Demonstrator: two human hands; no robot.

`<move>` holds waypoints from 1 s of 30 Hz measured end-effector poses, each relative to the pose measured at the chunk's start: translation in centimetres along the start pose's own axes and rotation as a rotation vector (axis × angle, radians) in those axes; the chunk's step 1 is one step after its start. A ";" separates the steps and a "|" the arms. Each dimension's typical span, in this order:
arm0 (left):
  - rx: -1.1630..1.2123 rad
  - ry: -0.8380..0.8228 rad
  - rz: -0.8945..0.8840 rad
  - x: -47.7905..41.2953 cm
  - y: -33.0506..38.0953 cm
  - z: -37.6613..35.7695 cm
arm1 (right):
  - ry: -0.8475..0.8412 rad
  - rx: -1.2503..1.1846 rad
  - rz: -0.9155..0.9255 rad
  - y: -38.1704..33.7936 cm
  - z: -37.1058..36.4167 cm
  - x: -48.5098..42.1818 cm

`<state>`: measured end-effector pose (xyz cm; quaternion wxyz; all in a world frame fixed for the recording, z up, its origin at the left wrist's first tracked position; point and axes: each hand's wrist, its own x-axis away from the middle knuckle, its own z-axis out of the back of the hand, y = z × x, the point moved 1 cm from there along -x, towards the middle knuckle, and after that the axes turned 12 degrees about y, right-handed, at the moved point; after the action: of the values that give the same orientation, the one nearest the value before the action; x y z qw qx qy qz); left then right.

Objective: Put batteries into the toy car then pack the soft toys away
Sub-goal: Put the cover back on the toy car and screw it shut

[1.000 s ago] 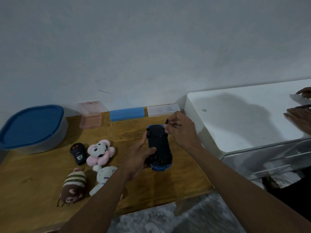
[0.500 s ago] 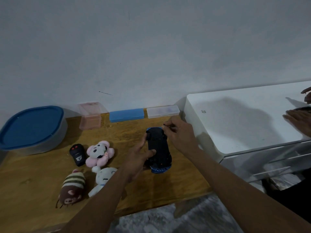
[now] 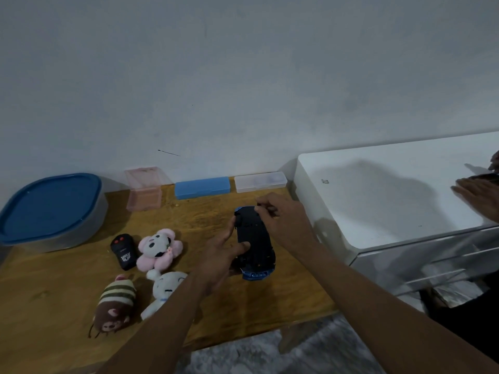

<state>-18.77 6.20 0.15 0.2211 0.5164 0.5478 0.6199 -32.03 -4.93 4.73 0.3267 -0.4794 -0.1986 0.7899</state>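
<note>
Blue-lidded container (image 3: 51,209) closed, contents hidden; left hand (image 3: 218,255) gripping upturned toy car (image 3: 255,242), right hand (image 3: 283,220) pinched at its end.

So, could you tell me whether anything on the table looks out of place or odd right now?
Only the toy car: it is upside down, dark underside up, held in the left hand while the right hand works at its far end. The pink box stands open. The three soft toys lie loose by the remote; nothing looks spilled or broken.
</note>
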 end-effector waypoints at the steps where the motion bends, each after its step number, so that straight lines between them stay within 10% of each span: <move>1: -0.001 0.002 0.002 0.0 0.0 0.0 | 0.006 0.005 0.013 0.0 -0.1 0.0; 30: -0.013 0.001 -0.007 0.4 0.2 -0.3 | 0.034 0.023 0.095 -0.3 -0.4 0.0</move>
<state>-19.06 6.34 0.54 0.2264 0.5127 0.5458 0.6229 -31.57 -4.72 4.68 0.2975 -0.4978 -0.1611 0.7986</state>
